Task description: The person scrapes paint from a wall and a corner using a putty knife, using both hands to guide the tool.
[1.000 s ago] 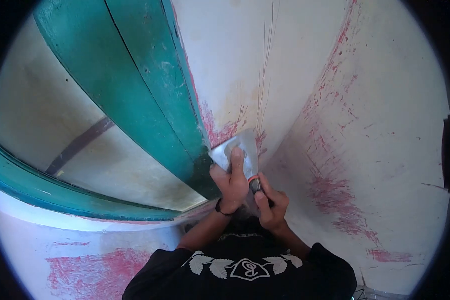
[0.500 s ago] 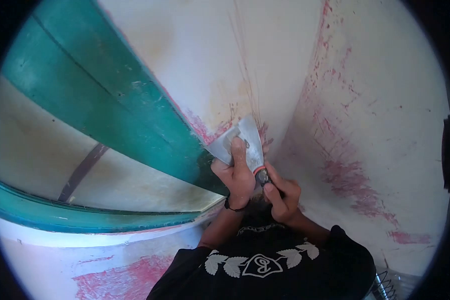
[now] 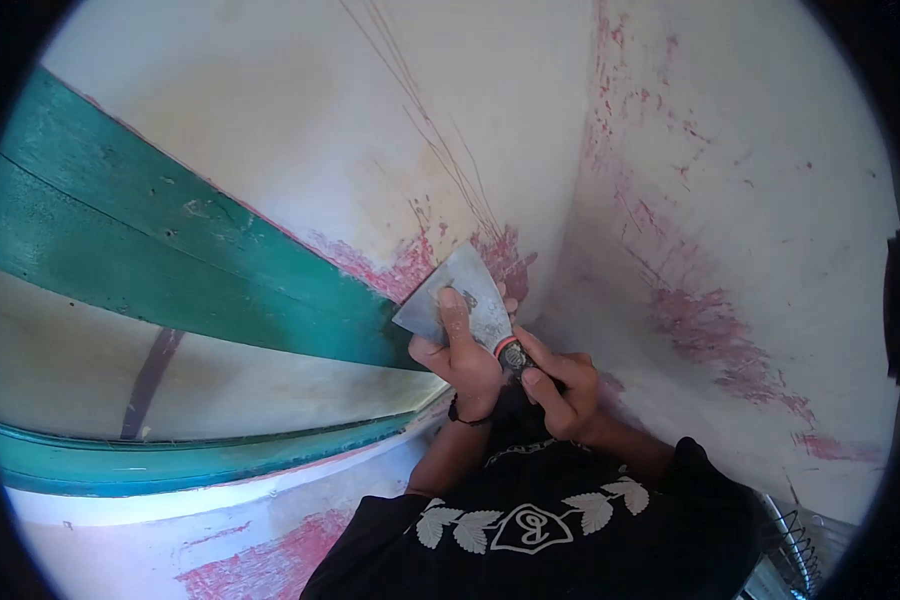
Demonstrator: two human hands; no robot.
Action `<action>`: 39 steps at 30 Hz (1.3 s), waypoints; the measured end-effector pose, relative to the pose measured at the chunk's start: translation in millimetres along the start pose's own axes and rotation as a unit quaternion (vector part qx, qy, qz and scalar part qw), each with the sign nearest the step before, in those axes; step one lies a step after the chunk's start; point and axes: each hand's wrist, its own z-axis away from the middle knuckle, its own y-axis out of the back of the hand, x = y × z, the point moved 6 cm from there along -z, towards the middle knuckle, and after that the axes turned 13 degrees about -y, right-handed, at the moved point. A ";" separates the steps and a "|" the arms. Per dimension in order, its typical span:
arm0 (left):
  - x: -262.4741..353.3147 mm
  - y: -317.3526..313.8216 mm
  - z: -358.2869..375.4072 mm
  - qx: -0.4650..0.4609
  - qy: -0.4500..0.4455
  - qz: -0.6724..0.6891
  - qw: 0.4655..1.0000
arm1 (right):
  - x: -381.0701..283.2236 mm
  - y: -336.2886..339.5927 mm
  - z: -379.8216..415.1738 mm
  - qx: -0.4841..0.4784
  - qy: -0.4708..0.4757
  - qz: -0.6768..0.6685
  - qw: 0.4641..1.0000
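Observation:
A wide putty knife [image 3: 485, 318] with a metal blade, an orange-red collar and a dark handle is in both my hands. My left hand [image 3: 473, 370] is closed on the blade, its thumb flat on the face and its fingers mostly hidden behind. A dark bracelet circles that wrist. My right hand [image 3: 562, 390] grips the handle end between thumb and fingers. The blade's broad edge points up and left, overlapping the green frame [image 3: 300, 290] and the scraped red patch [image 3: 405, 268] on the white wall [image 3: 450, 60] in this view.
To the right, another wall [image 3: 790, 250] meets the first in a corner and carries red scraped patches. A lower green ledge [image 3: 200, 462] runs along the left, with a red-marked wall area [image 3: 270, 560] beneath it. Coiled wire [image 3: 795, 545] shows at lower right.
The view has turned, so the green frame lies flatter and lower. The putty knife has tilted a little further left, with both hands keeping their hold on it.

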 end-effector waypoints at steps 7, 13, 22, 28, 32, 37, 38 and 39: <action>7.5 4.6 -7.0 -0.044 -0.008 -0.038 0.998 | 3.5 -18.0 9.6 -0.020 -0.071 -0.109 0.991; 0.7 12.8 -5.4 -0.038 -0.034 -0.023 0.998 | 6.4 -14.1 10.4 -0.061 -0.055 -0.111 0.990; 7.0 -2.8 -15.6 -0.055 -0.067 -0.041 0.995 | 9.3 -12.4 -4.3 -0.037 -0.031 -0.146 0.988; -1.0 -1.7 -1.1 -0.021 -0.043 -0.015 0.999 | 14.9 0.4 3.7 -0.044 -0.046 -0.121 0.991; -0.4 1.3 2.2 -0.024 -0.019 -0.015 0.999 | 13.9 -2.8 5.3 -0.054 -0.056 -0.100 0.992; 5.8 0.0 -1.9 -0.026 -0.013 -0.027 0.999 | 22.2 -15.1 7.7 -0.032 -0.071 -0.160 0.984; 6.6 0.5 -2.9 -0.030 -0.018 -0.039 0.999 | 24.9 -16.8 8.2 -0.033 -0.085 -0.169 0.981; 7.7 1.2 -4.4 -0.034 -0.023 -0.049 0.998 | 25.9 -19.5 9.3 -0.036 -0.093 -0.205 0.974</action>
